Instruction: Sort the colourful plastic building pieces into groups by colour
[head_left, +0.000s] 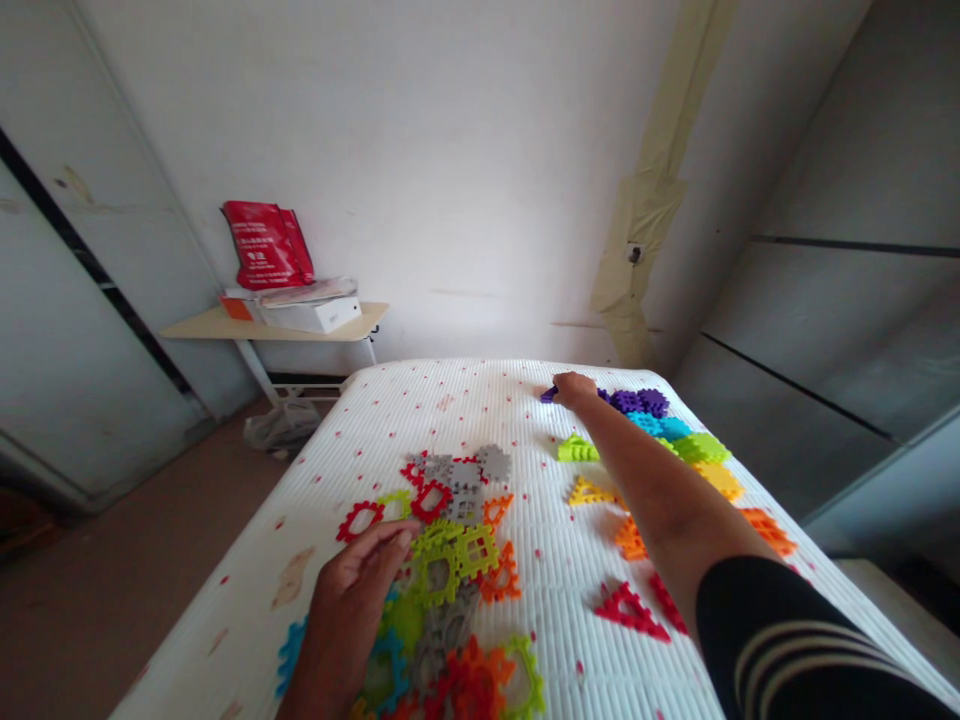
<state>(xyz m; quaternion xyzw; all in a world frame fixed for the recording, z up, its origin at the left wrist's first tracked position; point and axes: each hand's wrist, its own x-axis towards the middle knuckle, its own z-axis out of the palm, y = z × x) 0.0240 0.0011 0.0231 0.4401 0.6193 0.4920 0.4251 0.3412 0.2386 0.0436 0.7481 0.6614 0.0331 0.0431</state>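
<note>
At the far end of the bed my right hand (576, 388) is closed, with a purple interlocking building piece (550, 395) showing at its fingertips. Other purple pieces (637, 402) lie just right of that hand. My left hand (364, 570) is beside a mixed pile of notched plastic pieces, thumb and fingers drawn together; anything between them is hidden. Closest to its fingertips are lime green pieces (439, 560) with window cutouts. Grey pieces (466, 478), red pieces (431, 500) and orange pieces (501, 575) surround these. Blue ones (291, 655) show by the left wrist.
Sorted rows run down the right side: blue (667, 425), lime (701, 447), yellow (720, 480), orange (769, 530) and red (631, 612). All lie on a white quilted bed cover (450, 400). A small table (202, 324) with a red bag (266, 245) stands back left.
</note>
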